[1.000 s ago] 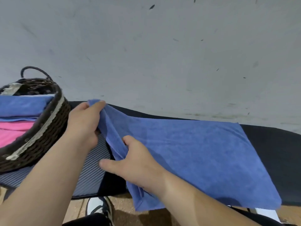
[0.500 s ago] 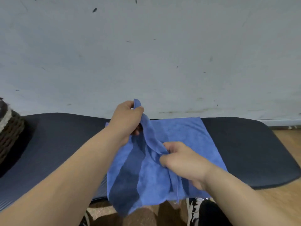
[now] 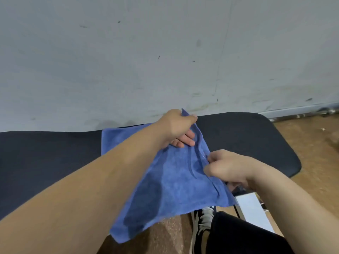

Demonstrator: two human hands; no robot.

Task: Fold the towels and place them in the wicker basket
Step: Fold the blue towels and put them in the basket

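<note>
Mid-fold on 1 towel (image 3: 174, 180), spread from the back edge of the worktop (image 3: 55, 153) and hanging off its front edge. Held with left hand (image 3: 178, 127) pinching the raised far corner, right hand (image 3: 227, 167) clamped on the right edge. Next, likely: lay the held edge down, corners matched, then flatten. No basket in view.

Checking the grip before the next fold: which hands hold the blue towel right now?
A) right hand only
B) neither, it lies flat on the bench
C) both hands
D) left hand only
C: the left hand pinches the blue towel at its raised far corner, and the right hand has its fingers curled on the towel's right edge, nearer the person.
</note>
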